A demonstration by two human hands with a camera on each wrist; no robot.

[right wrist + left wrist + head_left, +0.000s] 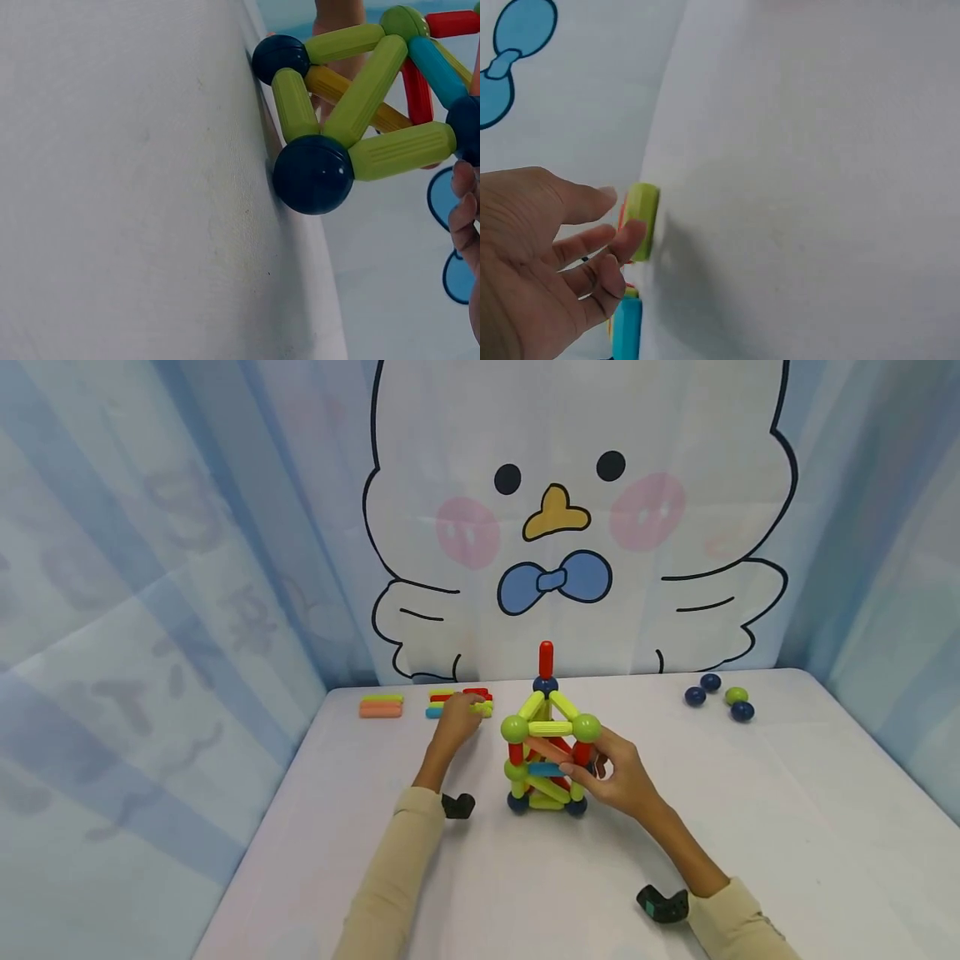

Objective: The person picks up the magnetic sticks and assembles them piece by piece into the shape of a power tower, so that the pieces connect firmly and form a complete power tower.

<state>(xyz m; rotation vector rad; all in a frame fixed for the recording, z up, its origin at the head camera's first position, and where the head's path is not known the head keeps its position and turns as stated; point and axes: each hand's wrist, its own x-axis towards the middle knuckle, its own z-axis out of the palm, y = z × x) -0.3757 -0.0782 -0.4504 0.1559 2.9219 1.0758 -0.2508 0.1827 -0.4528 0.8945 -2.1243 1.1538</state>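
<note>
A tower of magnetic rods and balls stands on the table, with lime, red, blue and orange rods and one red rod upright on top. My right hand grips its right side, thumb in front and fingers curled at the back. In the right wrist view its fingertips touch a dark blue ball. My left hand is over the sorted rods at the back of the table. Beside its loosely bent fingers in the left wrist view lies a lime rod, with a blue rod below. Nothing is visibly held there.
Orange rods and a lime rod lie at the back left. Several loose dark blue balls and lime balls are at the back right. A printed curtain hangs behind the white table.
</note>
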